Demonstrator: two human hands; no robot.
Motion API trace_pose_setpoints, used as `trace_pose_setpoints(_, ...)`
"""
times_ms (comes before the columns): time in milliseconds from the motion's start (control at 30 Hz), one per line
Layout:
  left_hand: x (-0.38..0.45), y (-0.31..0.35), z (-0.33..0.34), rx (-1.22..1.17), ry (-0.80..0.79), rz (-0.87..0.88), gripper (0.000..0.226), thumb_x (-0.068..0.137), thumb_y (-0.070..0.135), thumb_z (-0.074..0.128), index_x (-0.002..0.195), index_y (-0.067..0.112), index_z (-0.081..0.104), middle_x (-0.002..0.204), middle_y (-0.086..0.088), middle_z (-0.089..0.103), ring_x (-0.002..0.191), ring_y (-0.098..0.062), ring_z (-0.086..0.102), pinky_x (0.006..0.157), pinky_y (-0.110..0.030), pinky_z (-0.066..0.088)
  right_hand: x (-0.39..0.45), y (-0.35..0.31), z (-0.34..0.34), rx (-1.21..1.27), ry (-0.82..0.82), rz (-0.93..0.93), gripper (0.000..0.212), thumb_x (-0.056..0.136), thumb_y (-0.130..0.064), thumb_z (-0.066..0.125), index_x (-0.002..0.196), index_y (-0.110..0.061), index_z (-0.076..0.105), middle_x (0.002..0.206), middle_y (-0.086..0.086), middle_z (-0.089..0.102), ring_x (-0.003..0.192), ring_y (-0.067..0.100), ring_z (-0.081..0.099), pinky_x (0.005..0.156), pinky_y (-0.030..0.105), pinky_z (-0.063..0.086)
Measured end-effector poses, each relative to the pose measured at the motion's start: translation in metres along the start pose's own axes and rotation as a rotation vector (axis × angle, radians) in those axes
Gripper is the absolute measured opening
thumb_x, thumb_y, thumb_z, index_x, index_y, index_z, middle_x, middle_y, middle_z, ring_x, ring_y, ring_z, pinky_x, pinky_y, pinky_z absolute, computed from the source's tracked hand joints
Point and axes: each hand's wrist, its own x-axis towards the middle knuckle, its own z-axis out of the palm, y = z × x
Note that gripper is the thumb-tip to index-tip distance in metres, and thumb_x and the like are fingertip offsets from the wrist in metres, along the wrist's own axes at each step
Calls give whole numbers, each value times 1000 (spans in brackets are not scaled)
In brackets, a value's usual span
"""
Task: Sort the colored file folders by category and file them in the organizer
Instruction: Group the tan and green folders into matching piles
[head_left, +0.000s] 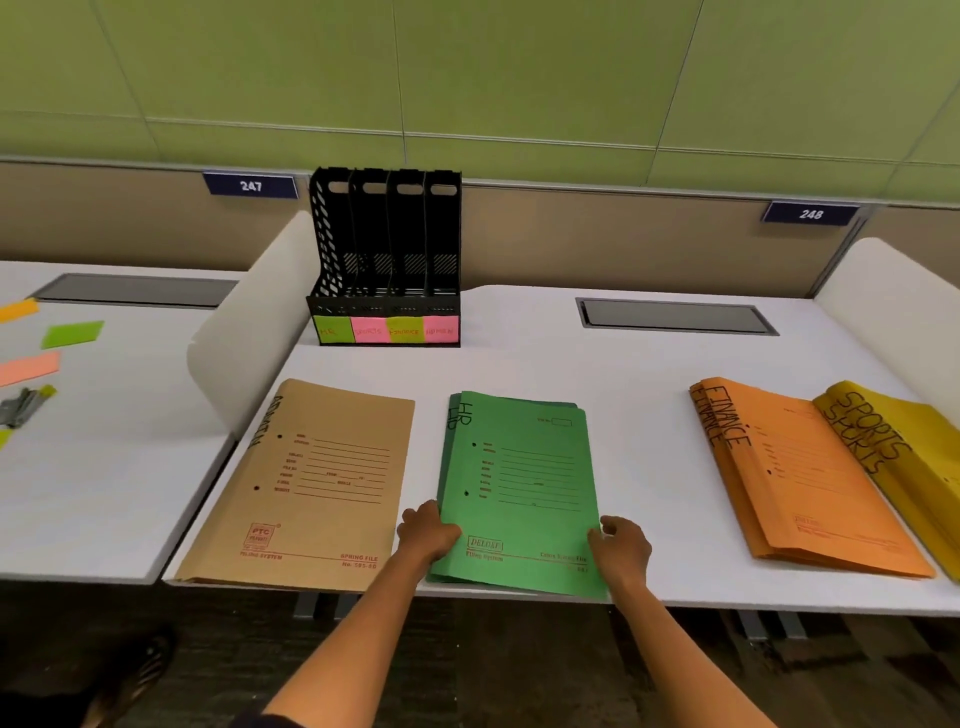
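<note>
A stack of green folders marked HR lies at the desk's front middle. My left hand grips its left edge near the bottom, fingers curled under. My right hand holds its right edge, fingers curled at the corner. To the left lies a brown folder marked ADMIN. At the right lie orange folders marked FINANCE and, overlapping them, yellow folders marked SPORTS. A black four-slot organizer stands at the back, its slots bare, with sticky labels HR, SPORTS, FINANCE, ADMIN along its base.
A white curved divider separates this desk from the left desk, where loose sticky notes and a stapler lie. A grey cable hatch sits at the back right. Another white divider stands at the far right.
</note>
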Motion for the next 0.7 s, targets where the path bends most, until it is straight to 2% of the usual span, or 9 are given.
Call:
trace_pose_setpoints(67, -3, 3, -1, -34, 54, -15, 66, 87, 30, 62, 145, 13, 35, 141, -17, 42, 130, -35, 42, 107, -44, 41, 3, -5, -2, 71, 18, -35, 36, 90, -12, 58, 126, -5, 59, 122, 14, 64, 108, 29, 61, 89, 36, 47)
trace_pose_setpoints(167, -8, 5, -5, -80, 184, 21, 76, 88, 42, 64, 150, 19, 27, 145, -17, 36, 134, -36, 36, 108, -44, 38, 9, -18, -4, 115, 2, -109, 42, 90, -18, 62, 131, -9, 54, 123, 13, 62, 107, 28, 61, 88, 36, 48)
trace_pose_setpoints(333, -19, 0, -18, -97, 339, 75, 72, 89, 50, 60, 148, 20, 31, 144, -14, 39, 135, -33, 34, 105, -43, 37, 15, -43, 5, 131, -78, -238, 52, 88, -28, 68, 135, -14, 51, 128, 11, 55, 116, 26, 55, 100, 41, 47)
trace_pose_setpoints(400, -24, -7, -25, -85, 374, 57, 71, 89, 51, 59, 147, 21, 32, 144, -13, 38, 134, -34, 34, 106, -44, 38, 14, -52, 14, 135, -109, -281, 53, 87, -29, 69, 135, -15, 51, 129, 11, 53, 119, 24, 53, 101, 39, 45)
trace_pose_setpoints(567, -36, -30, -44, -110, 458, 9, 69, 89, 49, 60, 146, 22, 32, 141, -14, 39, 132, -34, 34, 107, -45, 36, 5, -75, 42, 135, -209, -345, 57, 85, -35, 70, 135, -18, 50, 134, 11, 48, 124, 27, 48, 105, 47, 43)
trace_pose_setpoints(700, -44, -51, -64, -122, 515, -42, 69, 88, 50, 60, 146, 23, 33, 138, -13, 41, 132, -34, 36, 107, -46, 35, -9, -88, 64, 120, -275, -376, 57, 84, -38, 70, 135, -21, 50, 134, 10, 48, 124, 27, 47, 105, 46, 42)
